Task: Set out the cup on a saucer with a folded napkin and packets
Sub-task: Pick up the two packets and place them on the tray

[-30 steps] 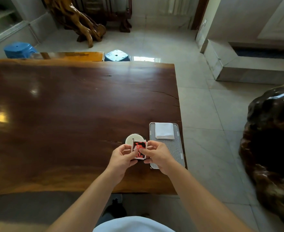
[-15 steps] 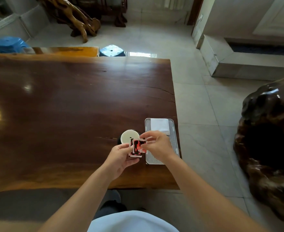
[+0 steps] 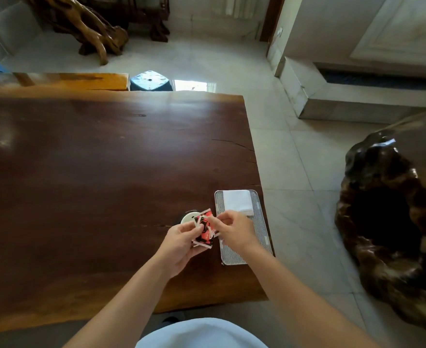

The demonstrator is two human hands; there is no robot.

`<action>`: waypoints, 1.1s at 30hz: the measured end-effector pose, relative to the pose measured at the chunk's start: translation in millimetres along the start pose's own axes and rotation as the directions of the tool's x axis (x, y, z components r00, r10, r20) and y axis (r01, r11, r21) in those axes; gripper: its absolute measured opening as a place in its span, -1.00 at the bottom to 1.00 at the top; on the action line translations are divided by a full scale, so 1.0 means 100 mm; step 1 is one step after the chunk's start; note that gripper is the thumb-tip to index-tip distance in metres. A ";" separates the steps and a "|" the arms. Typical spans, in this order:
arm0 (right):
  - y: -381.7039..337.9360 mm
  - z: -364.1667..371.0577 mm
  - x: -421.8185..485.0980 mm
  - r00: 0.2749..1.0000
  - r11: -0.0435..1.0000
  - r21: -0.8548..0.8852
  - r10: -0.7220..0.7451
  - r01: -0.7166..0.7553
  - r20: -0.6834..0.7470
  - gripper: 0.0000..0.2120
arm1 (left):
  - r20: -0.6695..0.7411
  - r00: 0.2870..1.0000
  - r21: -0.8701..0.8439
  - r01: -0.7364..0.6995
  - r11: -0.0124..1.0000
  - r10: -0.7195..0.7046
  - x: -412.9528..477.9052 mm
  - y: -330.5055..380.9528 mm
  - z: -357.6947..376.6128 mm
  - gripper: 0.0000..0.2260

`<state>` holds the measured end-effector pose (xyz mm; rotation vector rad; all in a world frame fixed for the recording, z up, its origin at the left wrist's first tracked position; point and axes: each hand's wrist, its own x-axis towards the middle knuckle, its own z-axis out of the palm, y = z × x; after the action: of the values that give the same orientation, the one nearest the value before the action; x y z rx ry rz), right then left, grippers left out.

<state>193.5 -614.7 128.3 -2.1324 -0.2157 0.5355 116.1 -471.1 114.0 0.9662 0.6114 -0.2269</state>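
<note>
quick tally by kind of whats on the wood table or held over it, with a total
Tray: 1
Folded napkin, on the tray: 1
White round cup, partly hidden: 1
Red packets, a small stack held in both hands: at least 2, exact count unclear
Total: at least 5

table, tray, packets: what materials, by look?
Table: solid dark wood, glossy finish; grain, a crack and window glare show. Tray: probably metal or plastic, pale grey with fine ribs. Packets: likely printed foil or paper, red and black, thin and flexing in both hands.
</note>
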 end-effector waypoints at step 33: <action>1.76 -1.11 0.75 0.918 0.925 -0.238 0.346 -0.297 0.196 -0.74 | -0.369 0.925 0.479 0.275 0.833 -0.094 1.09 -0.89 0.94 -0.89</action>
<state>302.6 -772.8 18.7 -2.3174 -0.0472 1.0015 200.7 -589.8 27.9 1.4959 0.9889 -0.4274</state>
